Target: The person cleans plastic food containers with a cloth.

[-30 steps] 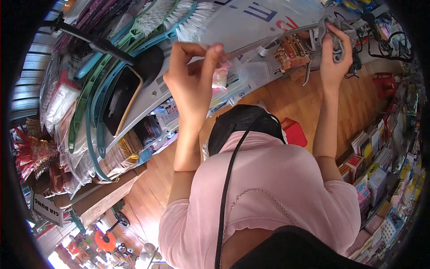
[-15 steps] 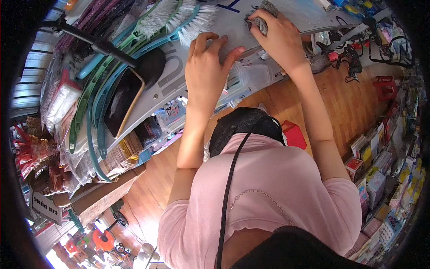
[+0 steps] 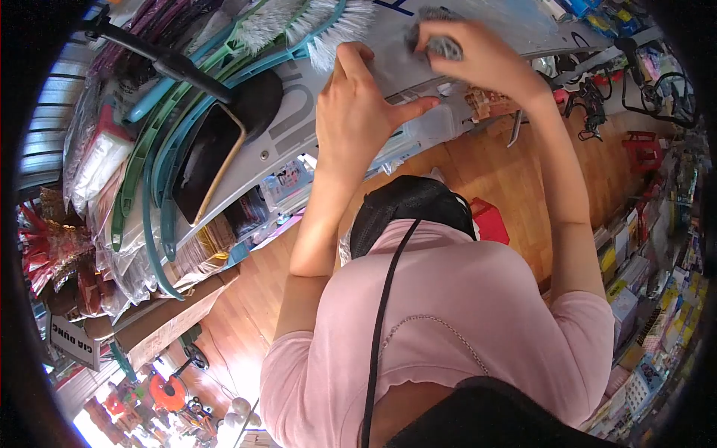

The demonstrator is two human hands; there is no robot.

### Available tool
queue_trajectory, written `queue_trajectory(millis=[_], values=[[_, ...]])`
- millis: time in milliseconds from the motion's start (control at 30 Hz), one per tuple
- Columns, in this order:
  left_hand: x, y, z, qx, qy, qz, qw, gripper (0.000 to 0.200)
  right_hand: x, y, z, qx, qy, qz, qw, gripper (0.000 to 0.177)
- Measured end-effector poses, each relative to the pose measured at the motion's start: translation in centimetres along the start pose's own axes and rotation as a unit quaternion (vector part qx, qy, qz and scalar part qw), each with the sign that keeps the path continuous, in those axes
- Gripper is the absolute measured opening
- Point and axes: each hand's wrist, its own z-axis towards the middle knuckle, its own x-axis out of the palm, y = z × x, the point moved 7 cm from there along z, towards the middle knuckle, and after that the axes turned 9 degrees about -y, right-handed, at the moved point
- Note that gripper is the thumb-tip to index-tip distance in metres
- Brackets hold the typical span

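My right hand (image 3: 485, 63) is closed on a grey wad (image 3: 445, 48), perhaps a cloth or scouring pad, over the pale board (image 3: 291, 112). Motion smears the hand and wad. My left hand (image 3: 355, 104) is at the board's near side, its thumb stretched out to the right and its fingers bent; nothing shows in its grasp. Just beyond its fingertips are the white bristles of a brush (image 3: 340, 33) with a curved blue-green handle. A clear plastic container (image 3: 432, 123) shows below the left thumb.
A black stand arm (image 3: 175, 66) crosses the upper left beside more curved handles and plastic-wrapped goods (image 3: 101, 168). Black cables and clips (image 3: 586, 104) hang at the upper right. A red stool (image 3: 642, 149) stands on the wooden floor (image 3: 463, 168), near shelves of packaged goods (image 3: 650, 306).
My right hand has shifted slightly right and its forearm has swung outward, with the wad still held. My left hand's thumb reaches further right, more widely spread from the fingers.
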Motion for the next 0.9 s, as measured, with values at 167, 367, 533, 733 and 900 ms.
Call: queue_trajectory(millis=[167,367,533,733,900], values=[[0.1,-0.2,0.2,0.018,-0.012,-0.005,1.0,0.086,0.6,0.3,3.1,0.054,-0.124,-0.063,0.989,0.018],[-0.2,-0.5,0.1,0.045,-0.045,-0.005,0.998,0.087,2.8,3.4,1.8,-0.072,-0.105,-0.063,0.99,0.023],[-0.3,-0.5,0.0,0.065,-0.075,0.004,0.995,0.083,3.0,3.4,1.9,-0.082,-0.001,0.009,0.997,0.023],[0.1,-0.4,0.1,0.055,-0.03,-0.02,0.998,0.079,1.5,4.6,0.0,-0.109,0.024,0.033,0.993,0.02],[0.4,-0.2,0.0,0.054,-0.006,0.01,0.998,0.076,0.8,3.5,-1.6,-0.05,0.008,-0.024,0.998,0.02]])
